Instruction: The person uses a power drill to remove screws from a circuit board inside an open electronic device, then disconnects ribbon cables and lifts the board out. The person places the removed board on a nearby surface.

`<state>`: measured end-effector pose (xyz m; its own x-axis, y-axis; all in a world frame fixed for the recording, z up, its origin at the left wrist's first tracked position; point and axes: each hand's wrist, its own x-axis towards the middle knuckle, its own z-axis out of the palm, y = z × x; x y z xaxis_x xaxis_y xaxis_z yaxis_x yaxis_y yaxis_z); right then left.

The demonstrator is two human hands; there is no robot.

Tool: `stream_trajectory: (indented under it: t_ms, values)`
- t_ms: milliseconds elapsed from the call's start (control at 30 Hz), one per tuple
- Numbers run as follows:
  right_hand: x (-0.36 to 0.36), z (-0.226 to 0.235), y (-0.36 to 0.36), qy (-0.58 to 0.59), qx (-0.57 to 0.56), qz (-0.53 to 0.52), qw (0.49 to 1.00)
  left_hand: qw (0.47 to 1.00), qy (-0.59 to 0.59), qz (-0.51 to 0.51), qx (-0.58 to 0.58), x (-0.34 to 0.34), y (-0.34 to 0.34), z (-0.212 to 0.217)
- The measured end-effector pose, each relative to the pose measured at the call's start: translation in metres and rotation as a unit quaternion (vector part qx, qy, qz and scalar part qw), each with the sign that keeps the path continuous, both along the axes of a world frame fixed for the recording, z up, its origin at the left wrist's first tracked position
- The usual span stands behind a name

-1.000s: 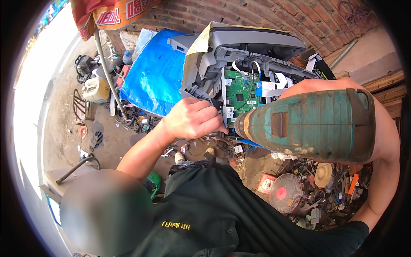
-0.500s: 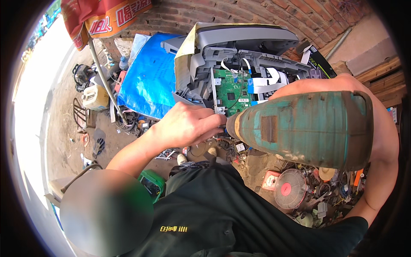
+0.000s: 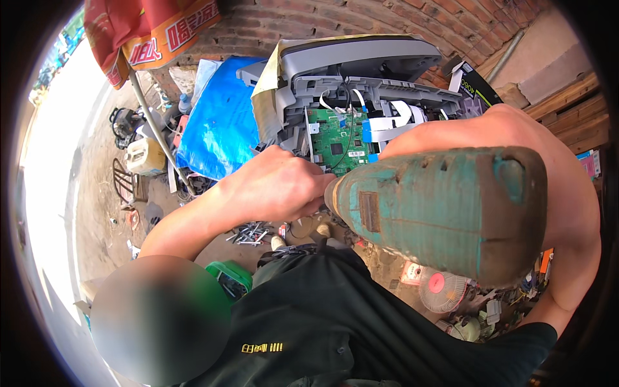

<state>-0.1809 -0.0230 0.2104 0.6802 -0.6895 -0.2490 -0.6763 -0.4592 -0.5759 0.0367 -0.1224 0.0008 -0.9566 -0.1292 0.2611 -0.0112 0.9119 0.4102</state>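
A worn teal power drill [image 3: 432,213], grimy with brown dirt, fills the right of the view with its nose pointing left. My right hand [image 3: 445,137] is wrapped round it, fingers mostly hidden behind the drill body. At the nose, my left hand [image 3: 284,186] is closed with its fingertips pinched together; what they hold is hidden. Just beyond both hands stands an opened grey printer-like machine [image 3: 361,55]. Its green circuit board [image 3: 336,138] faces me, with white flat ribbon cables [image 3: 394,116] and a thin black wire across it.
Blue sheeting [image 3: 222,119] lies left of the machine, beside an umbrella pole [image 3: 151,116]. A brick wall rises behind. Loose metal pieces [image 3: 248,233], a green bin [image 3: 231,274] and a fan [image 3: 443,289] are on the cluttered ground. A black box [image 3: 474,84] sits right of the machine.
The drill's rear end has dropped lower and the drill has shifted a little left. My left hand stays at its nose, also slightly farther left. The whole view has shifted slightly.
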Motion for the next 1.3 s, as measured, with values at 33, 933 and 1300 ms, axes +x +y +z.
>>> stream_trajectory:
  t_ms: [33,933,1300]
  values:
    - [-0.003,0.001,-0.002,0.012,-0.007,0.014,1.000,1.000,-0.010,-0.008,-0.015,-0.004,-0.001,-0.002]
    - [-0.075,-0.048,0.017,-0.152,-0.023,-0.050,0.987,0.975,-0.186,0.069,-0.100,-0.014,0.020,0.027]
    - [-0.050,-0.042,0.038,-0.169,0.063,-0.168,0.969,0.979,-0.178,0.058,-0.084,-0.015,0.014,0.029]
